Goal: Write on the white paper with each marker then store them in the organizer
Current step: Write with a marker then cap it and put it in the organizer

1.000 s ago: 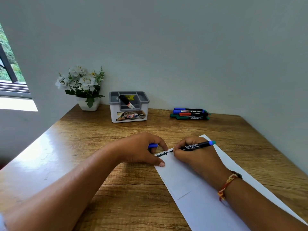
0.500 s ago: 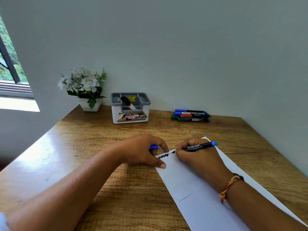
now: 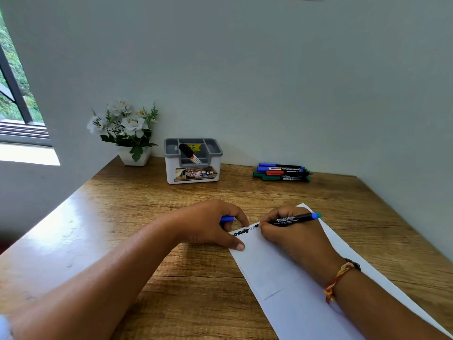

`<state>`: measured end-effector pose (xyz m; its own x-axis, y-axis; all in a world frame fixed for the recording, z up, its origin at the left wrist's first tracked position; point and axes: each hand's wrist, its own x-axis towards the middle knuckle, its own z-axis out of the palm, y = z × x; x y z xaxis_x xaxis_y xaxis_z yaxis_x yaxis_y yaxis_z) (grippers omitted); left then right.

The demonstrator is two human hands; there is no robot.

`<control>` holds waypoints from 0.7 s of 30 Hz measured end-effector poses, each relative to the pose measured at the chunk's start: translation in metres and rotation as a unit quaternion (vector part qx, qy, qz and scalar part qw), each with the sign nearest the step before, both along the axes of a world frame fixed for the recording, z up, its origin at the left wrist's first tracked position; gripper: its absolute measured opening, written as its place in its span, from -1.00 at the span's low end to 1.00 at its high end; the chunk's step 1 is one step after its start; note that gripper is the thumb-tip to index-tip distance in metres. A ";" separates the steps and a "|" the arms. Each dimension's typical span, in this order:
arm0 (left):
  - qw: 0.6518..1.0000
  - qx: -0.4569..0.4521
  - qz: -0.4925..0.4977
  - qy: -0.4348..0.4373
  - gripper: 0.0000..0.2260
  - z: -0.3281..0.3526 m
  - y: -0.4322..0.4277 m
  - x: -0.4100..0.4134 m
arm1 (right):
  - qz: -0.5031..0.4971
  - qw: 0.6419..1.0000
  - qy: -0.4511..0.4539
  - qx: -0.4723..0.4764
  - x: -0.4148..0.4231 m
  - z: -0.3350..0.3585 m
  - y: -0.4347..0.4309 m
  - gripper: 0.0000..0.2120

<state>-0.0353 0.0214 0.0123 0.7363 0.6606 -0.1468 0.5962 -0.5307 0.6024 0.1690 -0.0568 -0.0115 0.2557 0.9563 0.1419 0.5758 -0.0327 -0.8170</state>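
Observation:
White paper lies slanted on the wooden table. My right hand grips a black marker with a blue end, its tip touching the paper's far edge beside black and blue scribbles. My left hand presses its thumb on the paper's corner and holds a blue cap in its fingers. A grey and white organizer stands at the back with one black marker leaning inside it. Several markers lie stacked to its right by the wall.
A white pot of white flowers stands left of the organizer in the back corner. Walls close the table at the back and right. A window is at far left. My right wrist wears a woven band.
The marker tip has crept a little to the right along the paper's edge, adding faint blue marks after the black scribble. My left hand has stayed in place.

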 end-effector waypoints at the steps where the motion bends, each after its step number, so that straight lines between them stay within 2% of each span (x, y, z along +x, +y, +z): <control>1: 1.000 0.001 0.000 0.000 -0.61 0.000 0.000 0.000 | 0.001 1.000 0.002 -0.002 0.000 0.000 0.000 -0.94; 21: 1.000 -0.010 0.000 -0.004 -0.61 -0.001 0.001 0.000 | -0.022 1.000 0.007 -0.011 0.001 -0.002 0.001 -0.95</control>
<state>-0.0353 0.0225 0.0111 0.7368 0.6583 -0.1542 0.5923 -0.5184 0.6167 0.1704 -0.0560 -0.0130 0.2992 0.9470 0.1170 0.5623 -0.0759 -0.8235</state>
